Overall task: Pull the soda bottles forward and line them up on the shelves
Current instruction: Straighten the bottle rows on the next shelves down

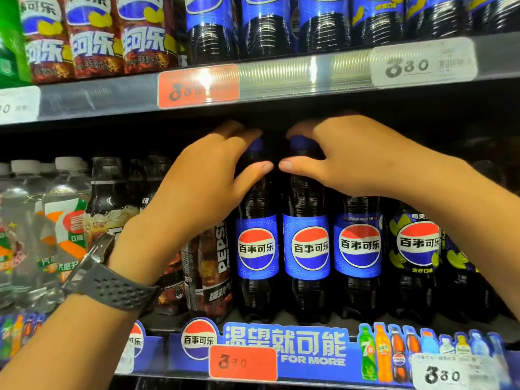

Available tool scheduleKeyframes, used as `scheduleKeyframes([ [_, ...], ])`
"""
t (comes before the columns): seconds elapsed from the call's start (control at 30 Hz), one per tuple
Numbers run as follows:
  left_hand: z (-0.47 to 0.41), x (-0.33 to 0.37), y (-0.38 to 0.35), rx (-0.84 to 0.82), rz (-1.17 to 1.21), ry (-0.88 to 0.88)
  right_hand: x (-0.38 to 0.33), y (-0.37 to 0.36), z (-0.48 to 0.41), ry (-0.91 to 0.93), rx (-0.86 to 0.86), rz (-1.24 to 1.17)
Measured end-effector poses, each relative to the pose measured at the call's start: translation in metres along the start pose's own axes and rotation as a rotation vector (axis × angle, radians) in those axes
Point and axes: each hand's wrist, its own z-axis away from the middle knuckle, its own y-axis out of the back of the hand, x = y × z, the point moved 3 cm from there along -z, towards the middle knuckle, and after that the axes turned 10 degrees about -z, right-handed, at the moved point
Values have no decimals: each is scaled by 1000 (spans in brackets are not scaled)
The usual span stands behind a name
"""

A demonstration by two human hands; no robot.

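Two dark cola bottles with blue labels and blue caps stand side by side on the middle shelf point(281, 323). My left hand point(202, 181) grips the neck of the left blue-label bottle point(257, 249), fingers over its cap and thumb across the front. My right hand point(360, 161) grips the neck of the right blue-label bottle point(309, 249) the same way. A third blue-label bottle point(358, 246) stands to the right, partly under my right hand. A yellow-patterned cola bottle point(416, 249) follows it.
Left of my hands stand brown-label cola bottles point(209, 277), black cola bottles point(108, 198) and clear soda bottles point(64, 215). The upper shelf edge point(281, 77) hangs just above my fingers and carries more cola bottles. Price tags line both shelf fronts.
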Motion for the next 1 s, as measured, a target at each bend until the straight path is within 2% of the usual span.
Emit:
scheduleKeyframes([
  [0.17,12,-7,9,58,-93,-31,-2,-3,3,-16,29,-4],
  [0.27,23,-26,17,131,-115,9,-9,-5,4,19,161,-30],
  [0.37,33,-49,22,105,-129,85,-29,-10,-1,60,248,-25],
  [0.57,49,-89,23,-12,-239,239,-69,-28,-29,101,193,-40],
  [0.67,51,-97,22,-45,-279,204,-85,-39,-39,90,164,-45],
  [0.87,42,-103,25,38,-246,94,-108,-56,-59,-18,186,119],
  [1.0,35,-116,17,-8,-178,133,-111,-54,-66,-91,181,112],
])
